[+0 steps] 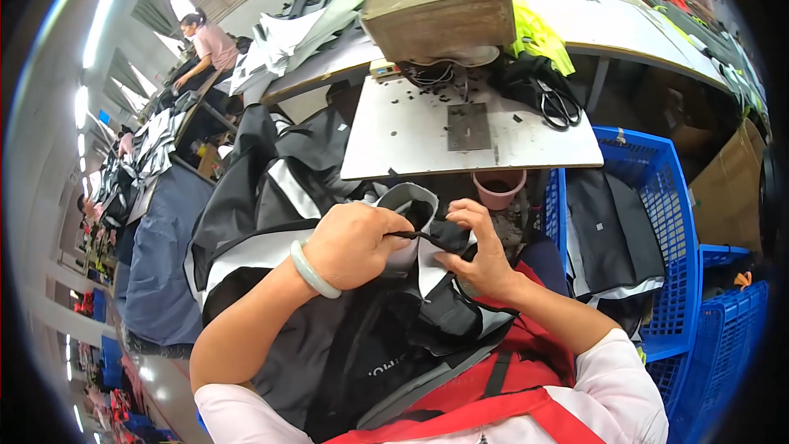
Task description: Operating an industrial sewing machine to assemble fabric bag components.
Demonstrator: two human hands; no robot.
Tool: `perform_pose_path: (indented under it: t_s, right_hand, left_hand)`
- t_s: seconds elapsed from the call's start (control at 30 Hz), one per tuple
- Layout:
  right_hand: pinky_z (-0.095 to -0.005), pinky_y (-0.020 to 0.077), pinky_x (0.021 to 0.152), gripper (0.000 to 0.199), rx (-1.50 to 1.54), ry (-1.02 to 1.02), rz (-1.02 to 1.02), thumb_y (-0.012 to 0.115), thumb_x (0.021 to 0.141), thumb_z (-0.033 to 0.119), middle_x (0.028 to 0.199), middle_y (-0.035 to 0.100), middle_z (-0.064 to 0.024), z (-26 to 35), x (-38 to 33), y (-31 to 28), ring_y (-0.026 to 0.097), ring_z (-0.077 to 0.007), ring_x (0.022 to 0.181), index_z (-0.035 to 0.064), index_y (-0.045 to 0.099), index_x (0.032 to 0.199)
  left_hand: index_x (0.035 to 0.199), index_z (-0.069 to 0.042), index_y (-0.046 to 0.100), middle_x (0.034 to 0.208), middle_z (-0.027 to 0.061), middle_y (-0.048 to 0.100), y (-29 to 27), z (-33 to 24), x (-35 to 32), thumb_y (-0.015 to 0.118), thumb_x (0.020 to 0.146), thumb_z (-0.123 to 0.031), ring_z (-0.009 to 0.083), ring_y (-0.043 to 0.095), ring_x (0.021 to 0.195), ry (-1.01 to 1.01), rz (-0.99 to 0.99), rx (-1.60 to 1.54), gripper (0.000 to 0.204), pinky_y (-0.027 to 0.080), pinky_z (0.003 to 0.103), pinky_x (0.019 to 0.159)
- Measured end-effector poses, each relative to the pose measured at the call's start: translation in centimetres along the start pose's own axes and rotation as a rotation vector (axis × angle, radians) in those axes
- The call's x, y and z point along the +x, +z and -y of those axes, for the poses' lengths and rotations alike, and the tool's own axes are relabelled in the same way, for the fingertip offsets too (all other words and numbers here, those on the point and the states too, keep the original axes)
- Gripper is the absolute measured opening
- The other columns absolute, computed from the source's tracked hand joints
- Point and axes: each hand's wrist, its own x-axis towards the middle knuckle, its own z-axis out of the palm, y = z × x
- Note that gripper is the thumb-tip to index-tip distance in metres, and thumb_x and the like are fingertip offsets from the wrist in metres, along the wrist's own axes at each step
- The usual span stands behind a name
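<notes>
Black and grey jacket (362,337) fabric lies bunched in the person's lap below the white surface (411,136), where the left hand (349,245) and right hand (481,255) close their fingers on a thin black cord (415,236), pulling it taut between them.

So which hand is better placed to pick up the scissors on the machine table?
Probably the right hand: the scissors lie on its side of the white table, while the left hand grips the black cord.
</notes>
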Motion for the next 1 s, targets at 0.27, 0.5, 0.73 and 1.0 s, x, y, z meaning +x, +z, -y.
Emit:
perform_pose_path:
  t_s: [0.27, 0.5, 0.73, 1.0]
  right_hand:
    - [-0.0207, 0.0392, 0.062, 0.016, 0.392, 0.488, 0.438, 0.06, 0.094, 0.017, 0.075, 0.053, 0.0076, 0.0, 2.1, -5.0, 0.045, -0.0009, 0.072, 0.0017, 0.064, 0.095]
    - [-0.022, 0.044, 0.068, 0.03, 0.003, 0.456, 0.527, 0.073, 0.086, 0.027, 0.078, 0.061, 0.0035, 1.2, 7.9, -12.1, 0.053, -0.0049, 0.075, -0.001, 0.068, 0.096]
    - [-0.02, 0.0404, 0.059, 0.018, 0.049, 0.613, 0.309, 0.077, 0.08, 0.016, 0.073, 0.062, 0.0038, 0.0, 11.5, -13.6, 0.052, -0.0036, 0.067, 0.0005, 0.073, 0.089]
    - [-0.0219, 0.0423, 0.062, 0.025, 0.008, 0.618, 0.237, 0.075, 0.082, 0.021, 0.075, 0.064, -0.0009, -4.2, 15.7, -13.6, 0.054, -0.0067, 0.068, -0.0017, 0.073, 0.091]
  left_hand:
    - [0.096, 0.0, 0.07, 0.078, 0.0148, 0.068, 0.7, 2.1, 3.0, 0.068, 0.081, -0.01, 0.0241, 0.065, 0.07, -0.046, 0.018, -0.25, 0.018, 0.049, 0.033, 0.067]
    - [0.1, 0.003, 0.069, 0.086, 0.0005, 0.067, 2.8, 3.9, 8.4, 0.069, 0.085, -0.009, 0.006, 0.057, 0.079, -0.099, 0.147, -0.724, 0.019, 0.046, 0.023, 0.074]
    - [0.101, 0.003, 0.072, 0.083, 0.0009, 0.068, 3.9, 6.4, 14.9, 0.072, 0.084, -0.013, 0.0071, 0.058, 0.077, -0.079, 0.188, -0.86, 0.024, 0.047, 0.024, 0.072]
    - [0.102, 0.002, 0.072, 0.084, 0.0009, 0.069, 3.8, 9.7, 20.0, 0.072, 0.083, -0.012, 0.0071, 0.057, 0.076, -0.15, 0.065, -0.734, 0.023, 0.045, 0.021, 0.073]
